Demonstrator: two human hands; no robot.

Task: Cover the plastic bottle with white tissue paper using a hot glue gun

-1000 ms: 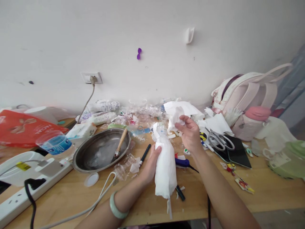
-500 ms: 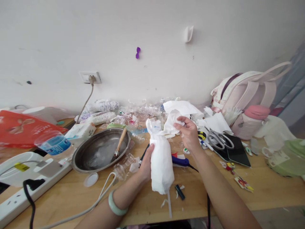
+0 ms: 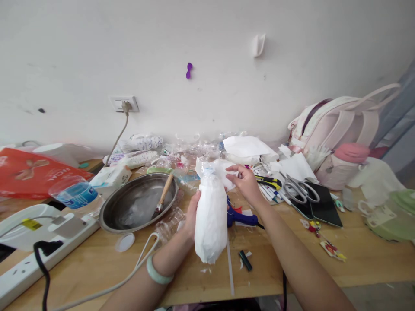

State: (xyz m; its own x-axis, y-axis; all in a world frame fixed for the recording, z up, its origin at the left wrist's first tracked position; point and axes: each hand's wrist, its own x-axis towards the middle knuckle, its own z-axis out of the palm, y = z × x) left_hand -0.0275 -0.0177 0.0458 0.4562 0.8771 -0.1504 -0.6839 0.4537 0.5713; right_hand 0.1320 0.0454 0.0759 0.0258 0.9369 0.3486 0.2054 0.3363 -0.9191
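My left hand point(image 3: 192, 216) is wrapped round the side of a plastic bottle point(image 3: 211, 220) covered in white paper, with its clear neck end pointing away from me. Beside that neck, my right hand point(image 3: 248, 185) pinches a loose piece of white tissue paper point(image 3: 223, 172), which touches the bottle. Behind the bottle, partly hidden, lies a blue glue gun point(image 3: 243, 218). A translucent glue stick point(image 3: 230, 272) and a short dark green cylinder point(image 3: 245, 261) lie on the wooden table point(image 3: 285, 259) close to me.
To the left stand a metal bowl point(image 3: 103, 216) with a wooden-handled brush point(image 3: 166, 190) in it, and a power strip point(image 3: 29, 268). Scissors point(image 3: 300, 190), a yellow utility knife point(image 3: 272, 182) and a dark tablet point(image 3: 326, 207) are on the right. Clear plastic bottles point(image 3: 201, 149) crowd the back.
The wrapped bottle has shifted left and turned more upright in my left hand. My right hand has moved slightly left and down, bringing the paper against the bottle's neck.
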